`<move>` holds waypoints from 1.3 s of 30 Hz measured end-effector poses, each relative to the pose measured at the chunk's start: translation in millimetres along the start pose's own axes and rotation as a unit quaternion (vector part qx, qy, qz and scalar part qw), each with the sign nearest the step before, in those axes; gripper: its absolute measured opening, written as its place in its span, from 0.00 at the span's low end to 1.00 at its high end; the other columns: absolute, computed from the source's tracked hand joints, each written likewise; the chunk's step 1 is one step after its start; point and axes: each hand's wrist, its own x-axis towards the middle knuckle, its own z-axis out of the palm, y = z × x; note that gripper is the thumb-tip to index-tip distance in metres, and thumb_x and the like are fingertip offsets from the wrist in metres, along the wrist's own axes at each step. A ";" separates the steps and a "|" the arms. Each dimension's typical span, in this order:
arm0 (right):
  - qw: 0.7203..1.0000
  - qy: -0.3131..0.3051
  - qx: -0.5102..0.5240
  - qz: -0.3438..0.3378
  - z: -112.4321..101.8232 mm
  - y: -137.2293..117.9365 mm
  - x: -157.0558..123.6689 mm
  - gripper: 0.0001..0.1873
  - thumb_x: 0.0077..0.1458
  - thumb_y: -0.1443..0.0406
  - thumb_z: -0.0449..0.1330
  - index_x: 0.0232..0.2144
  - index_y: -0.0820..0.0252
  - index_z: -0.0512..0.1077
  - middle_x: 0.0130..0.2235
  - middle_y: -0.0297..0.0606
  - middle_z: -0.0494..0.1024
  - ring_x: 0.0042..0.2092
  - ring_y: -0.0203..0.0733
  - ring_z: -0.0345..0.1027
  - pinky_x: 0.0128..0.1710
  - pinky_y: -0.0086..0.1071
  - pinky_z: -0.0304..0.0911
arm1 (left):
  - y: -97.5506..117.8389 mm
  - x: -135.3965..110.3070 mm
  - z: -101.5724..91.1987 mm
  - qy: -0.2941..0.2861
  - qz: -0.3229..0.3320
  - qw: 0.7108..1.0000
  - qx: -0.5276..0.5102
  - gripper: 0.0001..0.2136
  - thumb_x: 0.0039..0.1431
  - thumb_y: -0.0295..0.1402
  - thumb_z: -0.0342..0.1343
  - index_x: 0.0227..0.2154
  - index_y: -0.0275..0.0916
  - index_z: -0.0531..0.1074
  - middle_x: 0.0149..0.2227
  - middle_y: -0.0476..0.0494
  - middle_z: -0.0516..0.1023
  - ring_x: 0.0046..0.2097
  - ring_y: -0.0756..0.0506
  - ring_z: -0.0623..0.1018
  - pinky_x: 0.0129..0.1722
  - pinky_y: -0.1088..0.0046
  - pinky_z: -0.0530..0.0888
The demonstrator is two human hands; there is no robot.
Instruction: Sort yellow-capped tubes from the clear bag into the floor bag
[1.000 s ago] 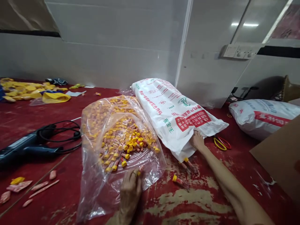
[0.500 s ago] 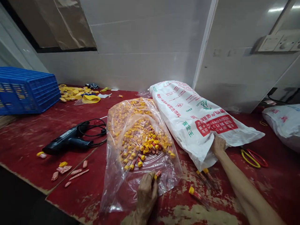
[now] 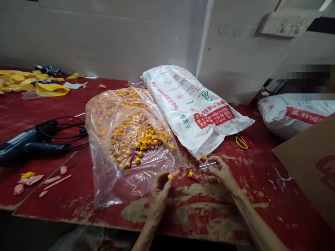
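My left hand (image 3: 158, 197) pinches a small pink tube with a yellow cap (image 3: 174, 174) between its fingers, just off the edge of a clear plastic bag (image 3: 104, 181). That bag holds a heap of similar capped tubes (image 3: 138, 139). My right hand (image 3: 222, 171) grips a short clear plastic tube (image 3: 207, 166) near the corner of a white printed woven sack (image 3: 188, 108). Between my hands, a loose yellow-capped tube (image 3: 194, 176) lies on the red worktable (image 3: 251, 209).
A black hot-air gun (image 3: 26, 143) with its cord lies at the left, beside pink pieces (image 3: 28, 180). Yellow-handled scissors (image 3: 242, 142) lie right of the sack. Further right are another white sack (image 3: 290, 115) and a cardboard sheet (image 3: 309, 170). Yellow plastic pieces (image 3: 23, 82) lie at the back left.
My right hand has left the sack corner and now holds the clear tube. My left hand has lifted a capped tube off the bag. The view has tilted down and shifted.
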 end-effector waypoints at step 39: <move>0.986 0.014 -0.161 -0.047 39.9 10.7 -56.6 0.13 0.51 0.55 0.61 0.37 0.55 0.72 0.41 0.38 0.72 0.43 0.44 0.65 0.44 0.33 0.63 | 5.4 -52.6 11.4 0.015 -0.098 0.991 -0.089 0.11 0.44 0.34 0.63 0.33 0.38 0.74 0.30 0.50 0.74 0.32 0.51 0.71 0.33 0.77 0.68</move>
